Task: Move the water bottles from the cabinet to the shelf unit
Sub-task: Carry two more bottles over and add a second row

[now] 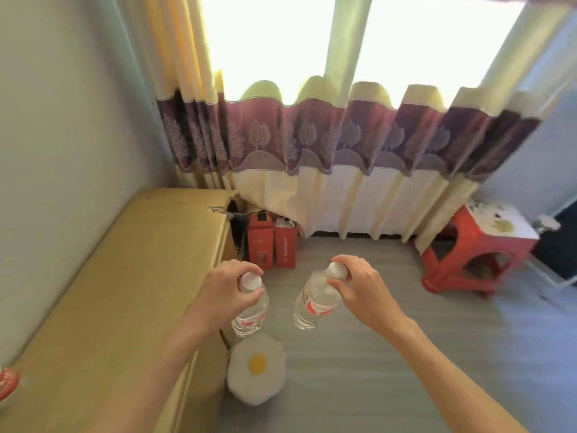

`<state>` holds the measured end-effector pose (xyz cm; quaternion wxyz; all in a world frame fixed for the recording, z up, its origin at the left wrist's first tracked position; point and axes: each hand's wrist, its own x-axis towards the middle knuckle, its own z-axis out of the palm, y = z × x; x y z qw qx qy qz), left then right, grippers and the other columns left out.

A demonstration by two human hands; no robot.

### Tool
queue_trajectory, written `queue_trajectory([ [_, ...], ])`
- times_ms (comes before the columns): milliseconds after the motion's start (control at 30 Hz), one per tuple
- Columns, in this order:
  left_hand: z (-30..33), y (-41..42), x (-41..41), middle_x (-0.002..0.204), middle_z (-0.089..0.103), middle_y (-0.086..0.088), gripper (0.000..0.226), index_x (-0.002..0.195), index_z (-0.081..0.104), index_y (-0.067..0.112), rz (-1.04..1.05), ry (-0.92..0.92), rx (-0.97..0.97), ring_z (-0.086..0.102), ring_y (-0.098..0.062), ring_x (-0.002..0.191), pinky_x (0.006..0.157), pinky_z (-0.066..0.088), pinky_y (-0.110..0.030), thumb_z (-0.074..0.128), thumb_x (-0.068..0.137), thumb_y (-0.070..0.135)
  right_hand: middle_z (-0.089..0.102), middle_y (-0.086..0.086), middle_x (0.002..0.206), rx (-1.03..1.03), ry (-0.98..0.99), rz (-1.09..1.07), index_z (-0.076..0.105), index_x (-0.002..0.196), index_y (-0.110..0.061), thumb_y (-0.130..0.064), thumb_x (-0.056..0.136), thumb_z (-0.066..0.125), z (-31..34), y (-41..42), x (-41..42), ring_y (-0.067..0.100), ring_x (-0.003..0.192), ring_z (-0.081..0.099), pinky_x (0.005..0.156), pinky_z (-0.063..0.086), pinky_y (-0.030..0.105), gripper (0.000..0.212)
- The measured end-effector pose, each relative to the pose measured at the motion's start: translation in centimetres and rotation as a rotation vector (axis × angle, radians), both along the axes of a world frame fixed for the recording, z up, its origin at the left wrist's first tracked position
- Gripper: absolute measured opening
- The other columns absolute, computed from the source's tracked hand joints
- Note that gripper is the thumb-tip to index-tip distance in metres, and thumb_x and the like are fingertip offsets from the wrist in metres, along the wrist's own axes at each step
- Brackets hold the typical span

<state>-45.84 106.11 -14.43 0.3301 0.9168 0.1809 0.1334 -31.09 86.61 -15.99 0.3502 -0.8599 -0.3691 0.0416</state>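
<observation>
Two clear water bottles with white caps and red labels hang in the air above the grey floor. My left hand (224, 290) grips the left bottle (251, 314) by its neck, just past the front edge of the yellow cabinet (125, 276). My right hand (359, 289) grips the right bottle (313, 307) by its neck; that bottle tilts, its base swung toward the left. The two bottles hang apart from each other. No shelf unit is in view.
A white fried-egg cushion (256, 370) lies on the floor against the cabinet. Two red cartons (271, 245) stand by the cabinet's far end below the curtain (343, 145). A red plastic stool (477, 248) stands at the right. A red object (7, 384) shows at the left edge.
</observation>
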Motion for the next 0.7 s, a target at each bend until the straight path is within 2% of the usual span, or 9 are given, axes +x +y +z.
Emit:
queue_trajectory([
  [133,0.4,-8.8,7.1,0.081,0.063,0.008,0.028,0.087,0.064,0.025,-0.087,-0.053,-0.037,0.055,-0.005,0.066,0.063,0.039,-0.005,0.078,0.066,0.014,0.061,0.011,0.099,0.011,-0.061,-0.166,0.057,0.107,-0.005,-0.009,0.079,0.065,1.2,-11.4,4.2,0.024,0.091,0.051,0.081,0.037,0.025,0.029],
  [267,-0.2,-18.7,14.1,0.080,0.063,0.005,0.029,0.092,0.063,0.017,-0.232,-0.026,-0.077,0.057,-0.007,0.069,0.063,0.041,-0.011,0.077,0.066,0.016,0.062,0.011,0.094,-0.010,-0.139,-0.322,0.059,0.103,-0.005,-0.015,0.077,0.063,2.3,-23.0,7.6,0.021,0.085,0.048,0.077,0.030,0.016,0.029],
  [433,0.0,-32.1,22.6,0.077,0.062,0.006,0.028,0.090,0.063,0.019,-0.465,0.005,-0.129,0.053,-0.002,0.064,0.058,0.037,-0.006,0.077,0.066,0.018,0.059,0.008,0.106,-0.009,-0.175,-0.591,0.055,0.112,-0.009,-0.016,0.082,0.063,3.8,-37.0,9.3,0.022,0.099,0.049,0.082,0.034,0.024,0.032],
  [567,1.0,-42.1,28.7,0.074,0.061,0.011,0.027,0.089,0.065,0.019,-0.662,-0.008,-0.169,0.056,-0.001,0.065,0.058,0.040,-0.003,0.078,0.066,0.017,0.059,0.005,0.104,-0.004,-0.172,-0.816,0.056,0.109,-0.010,-0.019,0.082,0.064,3.5,-46.5,10.3,0.021,0.097,0.050,0.083,0.036,0.024,0.030],
  [700,1.0,-51.6,34.3,0.076,0.064,0.006,0.027,0.091,0.065,0.018,-0.840,-0.002,-0.171,0.056,-0.002,0.065,0.058,0.041,-0.004,0.077,0.067,0.019,0.057,0.000,0.102,0.023,-0.104,-1.032,0.057,0.104,-0.010,-0.019,0.081,0.065,2.1,-54.5,11.3,0.021,0.096,0.051,0.083,0.036,0.024,0.026],
])
